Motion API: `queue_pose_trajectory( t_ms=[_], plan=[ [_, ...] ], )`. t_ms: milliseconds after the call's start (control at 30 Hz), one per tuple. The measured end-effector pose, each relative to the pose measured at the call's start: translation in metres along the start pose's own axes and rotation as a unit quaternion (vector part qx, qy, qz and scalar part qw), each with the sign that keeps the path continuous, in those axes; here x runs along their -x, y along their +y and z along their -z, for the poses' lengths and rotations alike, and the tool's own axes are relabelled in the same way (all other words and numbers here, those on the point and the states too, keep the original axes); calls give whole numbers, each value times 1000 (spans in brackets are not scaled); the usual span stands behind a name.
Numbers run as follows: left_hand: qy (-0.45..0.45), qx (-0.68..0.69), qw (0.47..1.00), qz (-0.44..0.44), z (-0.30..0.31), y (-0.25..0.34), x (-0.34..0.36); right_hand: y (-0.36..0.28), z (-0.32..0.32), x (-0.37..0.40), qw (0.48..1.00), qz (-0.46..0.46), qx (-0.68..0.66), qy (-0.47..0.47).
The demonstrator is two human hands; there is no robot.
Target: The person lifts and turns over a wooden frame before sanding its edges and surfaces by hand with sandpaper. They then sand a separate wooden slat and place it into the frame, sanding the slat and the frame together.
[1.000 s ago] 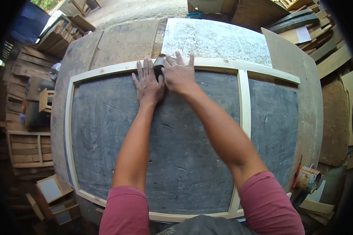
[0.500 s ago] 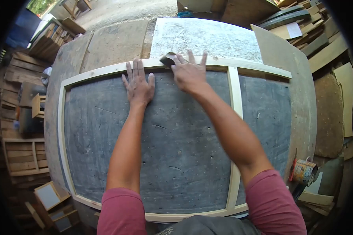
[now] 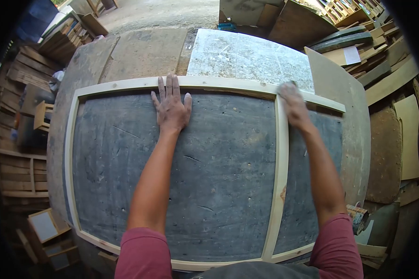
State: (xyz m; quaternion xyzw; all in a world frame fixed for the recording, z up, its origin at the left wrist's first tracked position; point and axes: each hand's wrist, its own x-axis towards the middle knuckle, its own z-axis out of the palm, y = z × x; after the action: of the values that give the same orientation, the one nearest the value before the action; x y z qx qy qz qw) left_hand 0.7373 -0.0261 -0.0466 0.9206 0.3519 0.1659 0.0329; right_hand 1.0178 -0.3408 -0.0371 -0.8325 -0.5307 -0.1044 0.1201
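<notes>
A pale wooden frame [image 3: 228, 83] lies flat over a dark, scratched board [image 3: 209, 172], with a crossbar near its right end. My left hand [image 3: 171, 104] rests on the far rail with fingers spread, holding nothing. At the top of the crossbar, my right hand [image 3: 294, 103] is on the same rail, blurred by motion. A small dark shape shows at its fingertips; in the earlier frame this hand has a dark folded sheet, like sanding paper, under its fingers.
A white-stained panel [image 3: 251, 58] lies beyond the far rail. Scrap boards [image 3: 381, 69] are piled at the right, near a tin can [image 3: 357, 217]. Small framed pieces [image 3: 43, 226] sit at the lower left, and stacked planks [image 3: 30, 69] at the upper left.
My right hand has slid right along the far rail, from near my left hand to the crossbar's top. My left hand stays on the rail. The view has shifted slightly.
</notes>
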Motion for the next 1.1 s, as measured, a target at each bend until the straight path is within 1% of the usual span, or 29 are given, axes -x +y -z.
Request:
queue_pose_trajectory(
  t_ms=[67,100,133,200,233,267,300,333,400,433,467,500,533,567,600,633,667,733,767,800,833,867,900,933,967,1000,1033,1067,1100],
  plan=[
    [8,18,1000,-1,3,1,1,-96,6,-51,995,-28,-31,-95],
    [16,39,999,-7,5,0,1,-134,-4,-71,991,-30,-45,-125],
    [17,35,999,-7,6,-4,1,-173,-3,-92,988,-2,-76,-137],
    [80,215,973,-21,6,-9,0,-223,-40,-135,985,65,-100,-124],
    [109,229,967,-7,3,-10,-1,-245,-55,-151,988,106,-41,-102],
    [111,227,967,-15,0,-13,-1,-262,-53,-162,984,125,-36,-117],
    [115,246,962,0,-3,-17,-1,-268,-49,-166,982,123,-67,-125],
    [120,266,957,13,-6,-19,-5,-265,-44,-167,980,119,-96,-131],
    [106,249,963,-14,-8,-22,-5,-235,-42,-149,982,112,-85,-126],
    [89,205,975,-9,-7,-21,-5,-213,-40,-136,982,116,-74,-127],
    [72,162,984,-2,-6,-19,-3,-186,-27,-117,985,83,-41,-145],
    [70,167,983,-10,-4,-17,-4,-155,-9,-97,984,29,-72,-160],
    [52,133,990,-5,0,-14,-3,-117,-6,-75,989,2,-21,-144],
    [36,98,995,-1,2,-12,-2,-80,7,-53,990,-30,-24,-138],
    [38,101,994,-9,1,-11,0,-38,17,-26,993,-49,-34,-102],
    [29,49,998,-9,1,-10,0,11,21,0,997,-48,-9,-55],
    [25,-4,1000,-9,4,-6,-1,46,34,24,994,-107,-5,-27],
    [23,-11,999,-31,10,6,0,137,45,76,976,-212,1,-56],
    [13,-17,998,-64,6,15,-2,139,55,81,974,-222,2,-41],
    [0,-23,995,-96,1,22,-7,140,65,91,955,-296,8,-31],
    [-7,9,995,-104,2,28,-12,136,70,95,931,-362,13,-29],
    [-39,19,992,-118,1,52,-10,132,50,84,934,-352,48,-37],
    [-70,29,987,-139,-1,95,-9,124,32,67,933,-347,83,-43],
    [-131,59,974,-175,1,137,-12,97,27,57,958,-280,-64,5],
    [-143,74,963,-217,-9,176,-14,66,9,44,983,-184,10,21],
    [-161,108,949,-248,-16,212,-15,17,24,32,977,-214,-13,-19],
    [-182,117,937,-274,-21,243,-18,14,15,34,986,-158,-58,-6],
    [-175,97,929,-312,-25,263,-19,22,18,38,984,-167,-62,-3],
    [-186,83,922,-330,-26,268,-24,39,26,42,980,-189,-63,-17]
  ],
)
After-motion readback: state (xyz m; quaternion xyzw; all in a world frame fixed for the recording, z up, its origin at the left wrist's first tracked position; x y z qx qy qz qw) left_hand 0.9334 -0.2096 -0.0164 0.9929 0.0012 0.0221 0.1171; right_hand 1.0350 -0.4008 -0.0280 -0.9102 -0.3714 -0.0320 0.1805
